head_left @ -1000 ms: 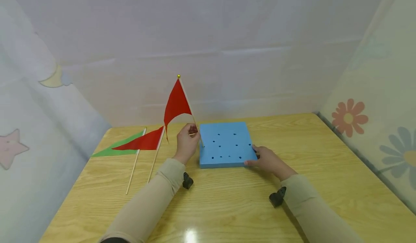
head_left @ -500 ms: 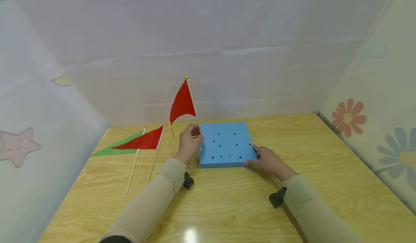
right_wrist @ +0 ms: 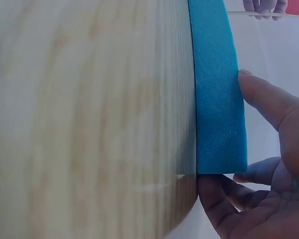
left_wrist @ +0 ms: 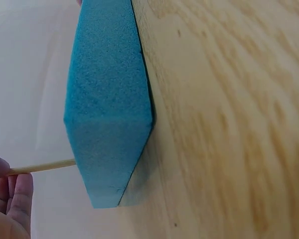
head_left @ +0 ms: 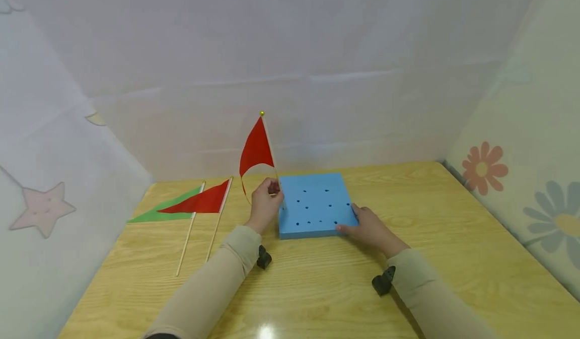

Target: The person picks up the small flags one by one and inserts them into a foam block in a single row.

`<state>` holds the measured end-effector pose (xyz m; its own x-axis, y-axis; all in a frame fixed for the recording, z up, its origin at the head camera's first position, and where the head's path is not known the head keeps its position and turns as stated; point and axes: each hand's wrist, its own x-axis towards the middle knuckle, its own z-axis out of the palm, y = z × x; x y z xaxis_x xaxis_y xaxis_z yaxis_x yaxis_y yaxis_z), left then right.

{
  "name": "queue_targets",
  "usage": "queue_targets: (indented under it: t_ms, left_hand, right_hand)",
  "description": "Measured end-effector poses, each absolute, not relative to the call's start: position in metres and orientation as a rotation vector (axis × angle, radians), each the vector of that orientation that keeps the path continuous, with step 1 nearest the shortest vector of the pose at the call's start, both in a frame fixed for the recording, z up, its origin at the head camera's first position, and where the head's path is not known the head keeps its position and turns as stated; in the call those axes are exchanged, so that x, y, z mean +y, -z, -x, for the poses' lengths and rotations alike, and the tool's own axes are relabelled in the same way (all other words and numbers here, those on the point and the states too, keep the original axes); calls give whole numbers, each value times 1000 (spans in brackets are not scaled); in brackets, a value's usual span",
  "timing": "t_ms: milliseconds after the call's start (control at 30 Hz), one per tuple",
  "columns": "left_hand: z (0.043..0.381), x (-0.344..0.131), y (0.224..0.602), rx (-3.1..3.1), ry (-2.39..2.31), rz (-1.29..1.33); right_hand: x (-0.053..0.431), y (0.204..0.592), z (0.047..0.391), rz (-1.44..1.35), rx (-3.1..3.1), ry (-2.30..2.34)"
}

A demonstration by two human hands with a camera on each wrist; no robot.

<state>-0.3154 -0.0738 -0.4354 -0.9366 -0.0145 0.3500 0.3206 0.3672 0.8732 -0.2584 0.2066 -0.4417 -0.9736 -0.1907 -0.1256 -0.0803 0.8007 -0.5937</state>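
A red pennant flag (head_left: 257,147) on a thin wooden stick stands above the left side of a blue foam block (head_left: 317,213), leaning slightly left. My left hand (head_left: 266,204) pinches the stick low down between thumb and fingers. In the left wrist view, the stick (left_wrist: 42,166) runs from those fingers to the block's holed face, where its end is hidden behind the edge. My right hand (head_left: 370,229) holds the block's near right corner. The right wrist view shows the thumb (right_wrist: 266,99) on the top face and the fingers curled against the side.
Left of the block, another red pennant flag (head_left: 199,201) lies on the wooden table (head_left: 308,288), overlapping a green pennant flag (head_left: 158,210). Several small holes dot the block's top. A pale cloth backdrop (head_left: 317,102) rises behind the table and at both sides.
The held flag has swung rightward from a stronger left lean to nearly upright, with my left hand shifting slightly right. My right thumb has slid a little left along the block.
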Motion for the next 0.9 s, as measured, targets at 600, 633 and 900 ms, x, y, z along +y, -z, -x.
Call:
queue_targets:
  t_ms: [600, 633, 900]
  left_hand:
    - [304, -87, 436, -2508, 1719, 187]
    - [303, -89, 436, -2507, 1714, 187]
    - [296, -113, 440, -2466, 1795, 147]
  right_hand:
    - [207, 438, 262, 201, 2801, 895]
    - [207, 438, 262, 196, 2796, 895]
    - [207, 435, 263, 192, 2781, 882]
